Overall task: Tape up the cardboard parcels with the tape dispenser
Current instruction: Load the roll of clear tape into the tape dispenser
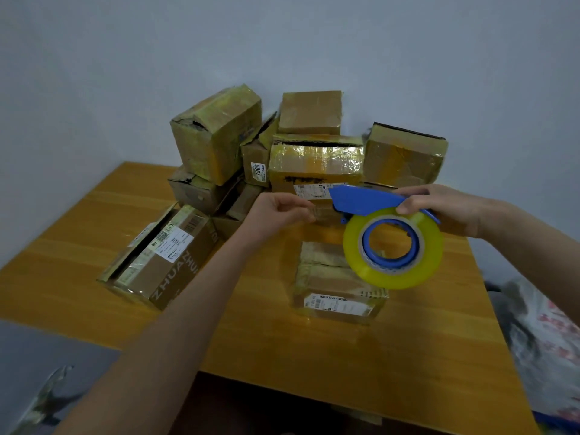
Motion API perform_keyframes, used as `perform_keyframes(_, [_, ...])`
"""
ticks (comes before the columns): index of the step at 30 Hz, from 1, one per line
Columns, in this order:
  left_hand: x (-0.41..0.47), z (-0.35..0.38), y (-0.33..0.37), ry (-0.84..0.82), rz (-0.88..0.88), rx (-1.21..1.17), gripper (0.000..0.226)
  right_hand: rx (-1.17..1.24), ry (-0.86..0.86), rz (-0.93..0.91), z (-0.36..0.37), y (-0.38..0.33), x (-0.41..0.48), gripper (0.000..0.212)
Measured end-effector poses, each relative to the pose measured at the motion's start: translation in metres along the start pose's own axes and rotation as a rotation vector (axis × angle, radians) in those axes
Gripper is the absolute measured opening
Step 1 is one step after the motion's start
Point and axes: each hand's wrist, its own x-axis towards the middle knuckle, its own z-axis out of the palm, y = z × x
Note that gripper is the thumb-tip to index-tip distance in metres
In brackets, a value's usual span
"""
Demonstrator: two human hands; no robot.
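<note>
Your hands hang above the near parcel [332, 296], and neither touches it. Your right hand [439, 208] grips the blue tape dispenser [364, 200] by its rear, fingers curled round the frame and thumb laid on the rim of the yellow roll [354, 262]. The roll hangs over the near parcel's right half and hides part of its top. Your left hand [279, 211] is up and to the left of the near parcel, fingertips drawn together in a pinch. By the look of it, it holds the tape end [323, 213] pulled out from the dispenser's nose, though the clear film is faint and you cannot be sure of it. The coming move turns on this: the near parcel lies straight below and slightly toward you from both hands. Its long axis runs away from you, about square to the strip stretched between your hands. Your right hand with the dispenser is the nearer to it. Whether its top seam is shut is hard to make out under old glossy tape. Beyond the near parcel a heap of parcels [314, 158] stands against the wall, some with split flaps, and their lower ones are hidden behind your hands. Left of the near parcel a long parcel [163, 259] lies tilted on the worktop [282, 356]. Right of it, off the worktop's edge, some patterned cloth [539, 340] is cut off by the frame.
</note>
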Motion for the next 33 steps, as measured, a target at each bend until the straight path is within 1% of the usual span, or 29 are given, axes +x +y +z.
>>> perform_keyframes(3, [0.004,-0.005,0.007,0.0,0.017,0.002,0.012,0.096,-0.026,0.016,0.002,0.006,-0.004,0.056])
perform_keyframes(5, [0.007,-0.008,0.009,0.0,0.024,0.019,0.014,0.166,-0.013,0.039,0.001,0.01,-0.005,0.056])
perform_keyframes(8, [0.01,-0.011,0.012,-0.03,0.033,-0.007,0.017,0.287,-0.016,0.089,-0.001,0.015,-0.007,0.043])
perform_keyframes(10, [0.013,-0.013,0.014,-0.02,0.036,0.012,0.021,0.329,-0.032,0.116,-0.001,0.018,-0.008,0.044])
perform_keyframes(13, [0.013,-0.013,0.017,-0.012,0.025,-0.009,0.02,0.363,-0.023,0.125,0.0,0.021,-0.009,0.052])
perform_keyframes(16, [0.013,-0.013,0.021,-0.013,0.041,-0.018,0.02,0.404,-0.009,0.124,0.0,0.022,-0.009,0.039])
perform_keyframes(17, [0.013,-0.013,0.022,-0.009,0.055,-0.009,0.019,0.421,-0.002,0.121,0.0,0.022,-0.01,0.039])
perform_keyframes(19, [0.011,-0.014,0.021,0.005,0.081,0.016,0.017,0.442,-0.003,0.109,0.0,0.022,-0.011,0.042])
perform_keyframes(23, [0.006,-0.015,0.02,0.027,0.112,0.044,0.016,0.504,-0.046,0.062,0.0,0.022,-0.011,0.069])
perform_keyframes(25, [0.005,-0.016,0.021,0.042,0.14,0.046,0.019,0.5,-0.055,0.058,-0.002,0.023,-0.01,0.075])
perform_keyframes(28, [0.004,-0.021,0.022,0.086,0.144,0.029,0.03,0.479,-0.069,0.059,-0.003,0.024,-0.011,0.072])
perform_keyframes(29, [0.003,-0.023,0.022,0.086,0.146,0.027,0.029,0.472,-0.073,0.057,-0.002,0.024,-0.012,0.07])
perform_keyframes(31, [0.002,-0.024,0.021,0.072,0.167,0.03,0.017,0.462,-0.068,0.041,-0.001,0.026,-0.014,0.071])
perform_keyframes(33, [0.001,-0.023,0.02,0.071,0.194,0.032,0.016,0.429,-0.056,0.005,-0.002,0.025,-0.014,0.077])
